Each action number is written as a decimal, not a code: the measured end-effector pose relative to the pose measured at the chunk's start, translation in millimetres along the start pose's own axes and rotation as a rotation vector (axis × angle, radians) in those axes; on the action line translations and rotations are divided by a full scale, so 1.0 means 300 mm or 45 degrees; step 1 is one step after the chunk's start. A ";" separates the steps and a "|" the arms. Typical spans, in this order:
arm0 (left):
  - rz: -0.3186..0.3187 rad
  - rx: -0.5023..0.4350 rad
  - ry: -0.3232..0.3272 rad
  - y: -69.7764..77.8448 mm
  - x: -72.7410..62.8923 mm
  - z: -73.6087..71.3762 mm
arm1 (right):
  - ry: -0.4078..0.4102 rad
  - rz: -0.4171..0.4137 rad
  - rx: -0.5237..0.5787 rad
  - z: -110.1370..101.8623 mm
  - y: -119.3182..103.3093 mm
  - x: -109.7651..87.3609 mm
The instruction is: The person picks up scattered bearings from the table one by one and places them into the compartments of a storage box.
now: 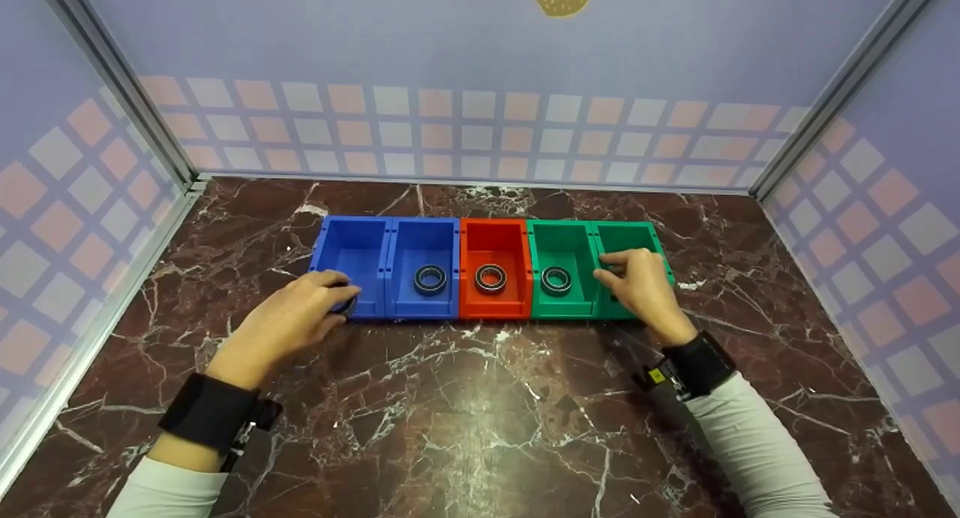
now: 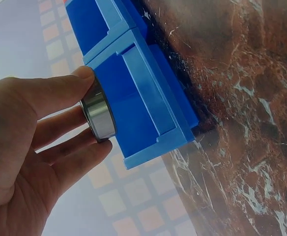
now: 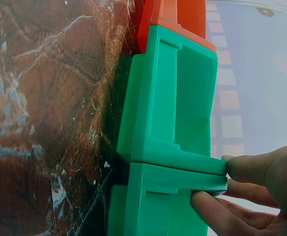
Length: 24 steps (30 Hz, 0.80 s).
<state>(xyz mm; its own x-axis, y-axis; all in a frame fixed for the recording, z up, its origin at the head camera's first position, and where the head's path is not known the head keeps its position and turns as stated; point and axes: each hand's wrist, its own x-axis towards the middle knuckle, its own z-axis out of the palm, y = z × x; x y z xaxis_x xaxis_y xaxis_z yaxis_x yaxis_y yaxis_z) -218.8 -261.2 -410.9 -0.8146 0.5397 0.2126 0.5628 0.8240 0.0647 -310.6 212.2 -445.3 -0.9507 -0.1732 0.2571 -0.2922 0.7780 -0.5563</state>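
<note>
My left hand pinches a ball bearing between thumb and fingers. It holds the bearing at the front of the leftmost blue bin. My right hand is at the rightmost green bin, with thumb and fingers on either side of the adjoining walls of the two green bins. Bearings lie flat in the second blue bin, the red bin and the left green bin. The right hand hides part of the rightmost bin's inside.
The bins stand side by side in one row on a dark red marbled tabletop. Behind them rises a lilac panel with pink and white squares. Side panels with metal edges stand at left and right.
</note>
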 end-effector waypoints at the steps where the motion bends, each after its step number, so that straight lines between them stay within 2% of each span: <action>1: 0.003 -0.001 0.007 -0.002 0.001 0.001 | 0.000 -0.002 -0.001 -0.001 0.000 0.000; 9: -0.040 -0.068 0.001 -0.019 0.015 0.006 | -0.020 0.002 0.001 -0.005 -0.003 -0.005; 19: -0.059 -0.064 -0.043 -0.038 0.036 0.014 | 0.001 -0.017 -0.003 -0.002 0.000 -0.003; 24: -0.081 -0.077 -0.032 -0.043 0.041 0.019 | 0.003 -0.021 -0.011 -0.002 0.000 -0.006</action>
<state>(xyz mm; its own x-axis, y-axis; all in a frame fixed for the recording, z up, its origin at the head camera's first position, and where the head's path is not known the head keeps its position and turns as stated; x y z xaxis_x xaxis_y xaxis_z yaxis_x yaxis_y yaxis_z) -236.8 -264.3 -414.7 -0.8516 0.4917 0.1817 0.5169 0.8452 0.1359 -308.9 212.8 -445.3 -0.9456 -0.1844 0.2680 -0.3067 0.7800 -0.5454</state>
